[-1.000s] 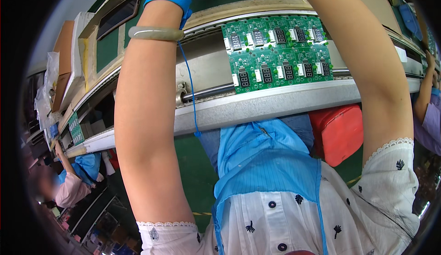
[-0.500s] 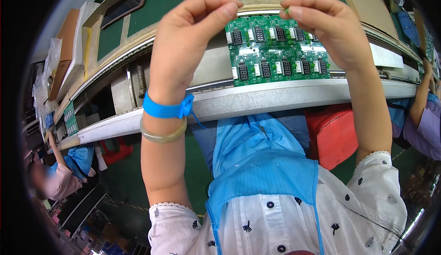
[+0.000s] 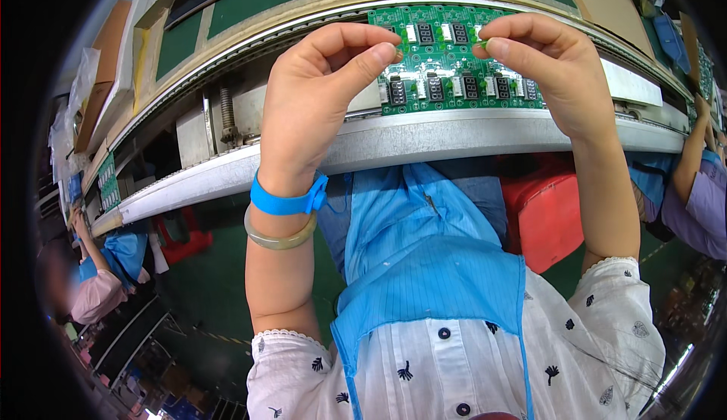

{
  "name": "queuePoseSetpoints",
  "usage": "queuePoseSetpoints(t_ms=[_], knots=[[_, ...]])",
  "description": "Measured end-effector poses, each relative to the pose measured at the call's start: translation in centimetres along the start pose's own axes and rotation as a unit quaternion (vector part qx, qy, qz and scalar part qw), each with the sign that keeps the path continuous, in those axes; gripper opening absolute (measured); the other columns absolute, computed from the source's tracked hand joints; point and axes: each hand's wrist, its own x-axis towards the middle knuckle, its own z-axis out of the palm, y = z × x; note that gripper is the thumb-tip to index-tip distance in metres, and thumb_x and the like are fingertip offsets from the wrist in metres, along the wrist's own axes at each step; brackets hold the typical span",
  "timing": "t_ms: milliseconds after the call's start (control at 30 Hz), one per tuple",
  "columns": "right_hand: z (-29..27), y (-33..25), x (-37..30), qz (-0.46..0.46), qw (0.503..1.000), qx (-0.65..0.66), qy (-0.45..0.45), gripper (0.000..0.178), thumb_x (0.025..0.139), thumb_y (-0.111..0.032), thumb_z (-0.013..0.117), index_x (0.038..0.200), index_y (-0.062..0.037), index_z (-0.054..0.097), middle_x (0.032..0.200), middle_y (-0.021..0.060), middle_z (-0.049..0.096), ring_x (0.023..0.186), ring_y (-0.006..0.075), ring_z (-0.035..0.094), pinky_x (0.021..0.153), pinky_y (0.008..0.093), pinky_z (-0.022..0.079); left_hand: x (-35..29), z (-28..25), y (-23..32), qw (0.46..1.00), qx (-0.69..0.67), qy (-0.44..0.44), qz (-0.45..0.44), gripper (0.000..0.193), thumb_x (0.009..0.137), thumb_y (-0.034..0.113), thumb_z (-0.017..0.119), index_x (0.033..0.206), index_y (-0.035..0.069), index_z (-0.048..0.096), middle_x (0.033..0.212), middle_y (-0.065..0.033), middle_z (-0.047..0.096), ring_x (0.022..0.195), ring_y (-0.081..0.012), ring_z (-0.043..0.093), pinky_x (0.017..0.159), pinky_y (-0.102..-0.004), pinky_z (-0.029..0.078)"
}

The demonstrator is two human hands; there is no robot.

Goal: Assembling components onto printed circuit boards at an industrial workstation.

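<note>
A green circuit board panel (image 3: 454, 68) with rows of small black displays lies on the conveyor line in front of me. My left hand (image 3: 318, 98) hovers over its left part, thumb and forefinger pinched together; what is between them is hidden. My right hand (image 3: 549, 68) is over the board's right part, and its thumb and forefinger pinch a tiny green part (image 3: 482, 43). A blue wrist strap (image 3: 284, 202) and a pale bangle (image 3: 279, 238) sit on my left wrist.
A metal conveyor rail (image 3: 424, 136) runs across below the board. A red stool (image 3: 545, 215) stands under the line. Other people work at the far left (image 3: 98, 284) and far right (image 3: 697, 193). Another green board (image 3: 108, 181) lies down the line on the left.
My arms, raised past the top edge a second ago, have come down. Both hands now hang over the board with fingertips pinched.
</note>
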Motion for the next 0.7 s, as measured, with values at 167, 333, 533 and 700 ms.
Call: queuePoseSetpoints(t_ms=[167,333,533,700], knots=[[1.0,0.9,-0.8,-0.074,0.974,-0.212,0.025,0.016,0.085,-0.018,0.075,0.095,-0.0067,0.077,0.090,0.0048,0.073,0.087,0.0159,0.065,0.079,0.0287,0.050,-0.7,0.0,-0.5,1.000,0.012,0.020,0.007,0.015,0.091,0.007,0.071,0.103,-0.001,0.072,0.096,-0.0044,0.072,0.089,-0.0090,0.065,0.082,-0.0221,0.051],[2.1,2.0,-1.2,-0.209,0.903,-0.374,0.028,0.011,0.082,-0.014,0.074,0.090,-0.0062,0.075,0.085,0.0077,0.069,0.088,0.0261,0.061,0.080,0.0361,0.049,-1.1,-0.2,-1.0,0.999,0.022,0.040,-0.001,0.015,0.090,0.008,0.072,0.103,0.000,0.073,0.094,-0.0030,0.072,0.088,-0.0077,0.064,0.080,-0.0211,0.050],[3.1,2.2,-1.3,-0.259,0.857,-0.445,0.008,0.008,0.082,-0.011,0.072,0.088,-0.0069,0.074,0.082,0.0060,0.066,0.085,0.0267,0.058,0.076,0.0388,0.044,-1.4,-0.5,-1.9,0.999,0.015,0.036,-0.006,0.016,0.091,0.007,0.071,0.106,0.000,0.071,0.098,-0.0039,0.072,0.092,-0.0094,0.065,0.085,-0.0225,0.049],[3.8,1.9,-1.5,-0.265,0.815,-0.515,0.008,0.008,0.080,-0.012,0.075,0.087,-0.0087,0.073,0.084,0.0034,0.066,0.088,0.0249,0.058,0.075,0.0386,0.040,-1.6,-0.9,-2.2,0.999,0.022,0.025,-0.016,0.018,0.093,0.006,0.069,0.109,-0.001,0.070,0.104,-0.0061,0.072,0.099,-0.0122,0.066,0.091,-0.0249,0.049]])
